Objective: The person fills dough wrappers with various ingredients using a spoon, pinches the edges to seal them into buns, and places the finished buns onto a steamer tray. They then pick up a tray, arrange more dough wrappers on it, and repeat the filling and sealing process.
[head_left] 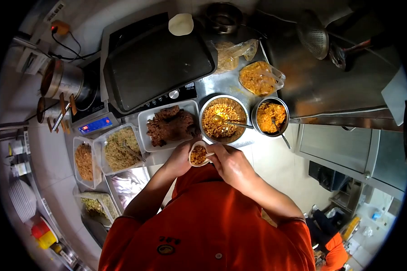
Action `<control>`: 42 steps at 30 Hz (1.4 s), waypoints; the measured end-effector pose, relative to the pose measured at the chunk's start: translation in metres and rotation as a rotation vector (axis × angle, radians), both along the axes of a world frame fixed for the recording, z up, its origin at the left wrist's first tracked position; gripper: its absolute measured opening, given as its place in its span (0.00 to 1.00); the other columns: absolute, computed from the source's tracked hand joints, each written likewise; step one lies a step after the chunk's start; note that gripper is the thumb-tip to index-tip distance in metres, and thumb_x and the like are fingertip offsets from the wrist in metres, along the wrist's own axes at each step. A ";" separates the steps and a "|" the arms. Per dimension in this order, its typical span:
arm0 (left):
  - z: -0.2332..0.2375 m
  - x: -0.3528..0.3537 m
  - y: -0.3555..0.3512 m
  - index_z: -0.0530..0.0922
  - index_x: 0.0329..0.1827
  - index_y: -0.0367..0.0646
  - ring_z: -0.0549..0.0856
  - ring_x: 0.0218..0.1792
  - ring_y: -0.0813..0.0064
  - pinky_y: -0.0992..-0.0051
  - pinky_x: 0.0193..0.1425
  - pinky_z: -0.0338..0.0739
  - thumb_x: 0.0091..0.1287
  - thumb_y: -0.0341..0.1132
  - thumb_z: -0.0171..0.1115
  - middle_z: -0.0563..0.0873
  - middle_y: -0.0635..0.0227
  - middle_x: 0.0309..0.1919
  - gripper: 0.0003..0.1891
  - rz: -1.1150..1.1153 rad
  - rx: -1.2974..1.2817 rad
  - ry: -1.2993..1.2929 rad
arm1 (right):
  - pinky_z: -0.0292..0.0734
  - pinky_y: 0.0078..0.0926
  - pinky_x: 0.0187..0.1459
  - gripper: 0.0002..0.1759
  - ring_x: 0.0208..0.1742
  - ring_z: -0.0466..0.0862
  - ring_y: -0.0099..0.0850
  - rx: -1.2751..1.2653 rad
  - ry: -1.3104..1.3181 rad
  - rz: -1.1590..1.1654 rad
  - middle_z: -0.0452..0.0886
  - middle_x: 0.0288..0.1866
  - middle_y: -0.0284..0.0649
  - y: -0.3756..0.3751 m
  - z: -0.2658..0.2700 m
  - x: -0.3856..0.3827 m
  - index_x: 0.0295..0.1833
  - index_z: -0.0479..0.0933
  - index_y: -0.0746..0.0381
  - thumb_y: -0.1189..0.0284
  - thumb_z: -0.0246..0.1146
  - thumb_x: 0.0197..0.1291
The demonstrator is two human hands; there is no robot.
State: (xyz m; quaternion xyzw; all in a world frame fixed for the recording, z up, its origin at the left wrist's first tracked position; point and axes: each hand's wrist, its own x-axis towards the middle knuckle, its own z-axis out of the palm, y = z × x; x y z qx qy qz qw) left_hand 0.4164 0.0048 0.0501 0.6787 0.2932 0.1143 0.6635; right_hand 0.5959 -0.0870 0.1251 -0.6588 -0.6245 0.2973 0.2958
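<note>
My left hand (180, 159) cups a pale dough wrapper (198, 164) with chopped brown-orange filling (197, 155) showing in its open middle. With fingers closed on its rim, my right hand (233, 166) grips the same wrapper from the other side. Just beyond my hands stands a steel bowl (217, 137) of diced golden filling with a spoon (234, 123) in it. Right of that, a smaller steel pot (256, 124) holds orange shredded filling and another spoon. A white tray (142, 122) of dark brown minced food lies beyond my left hand.
A black griddle pan (158, 63) fills the back left, with a pale dough round (181, 24) at its far edge. Plastic tubs (97, 151) of food stand at left. Bagged orange food (257, 77) lies behind the bowls. Another person's orange sleeve (335, 253) shows lower right.
</note>
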 end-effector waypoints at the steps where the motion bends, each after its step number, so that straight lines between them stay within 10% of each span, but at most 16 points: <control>1: -0.015 0.001 -0.001 0.79 0.61 0.39 0.86 0.53 0.74 0.70 0.58 0.82 0.85 0.47 0.47 0.86 0.66 0.53 0.21 0.164 -0.544 -0.130 | 0.84 0.45 0.41 0.08 0.40 0.87 0.57 0.030 0.046 -0.034 0.87 0.41 0.56 0.004 -0.002 -0.004 0.48 0.83 0.68 0.79 0.69 0.63; 2: -0.027 0.001 -0.003 0.79 0.61 0.38 0.86 0.53 0.75 0.70 0.57 0.82 0.85 0.48 0.47 0.86 0.65 0.53 0.21 0.327 -1.088 -0.260 | 0.83 0.45 0.41 0.08 0.39 0.87 0.56 0.060 0.093 -0.068 0.86 0.40 0.55 0.007 -0.004 -0.005 0.47 0.83 0.67 0.79 0.69 0.63; 7: -0.035 -0.004 0.007 0.81 0.49 0.42 0.88 0.41 0.78 0.73 0.40 0.84 0.84 0.54 0.47 0.88 0.68 0.41 0.24 0.255 -1.012 -0.293 | 0.83 0.47 0.39 0.10 0.41 0.87 0.58 0.000 0.001 -0.001 0.86 0.42 0.57 0.002 -0.006 -0.003 0.50 0.81 0.66 0.79 0.68 0.64; 42: -0.003 -0.003 0.008 0.80 0.50 0.46 0.84 0.45 0.81 0.73 0.50 0.82 0.84 0.54 0.48 0.85 0.70 0.44 0.21 0.473 -0.861 -0.264 | 0.81 0.46 0.41 0.10 0.40 0.86 0.56 -0.002 0.055 0.022 0.86 0.39 0.55 0.025 -0.002 -0.016 0.52 0.80 0.66 0.80 0.66 0.65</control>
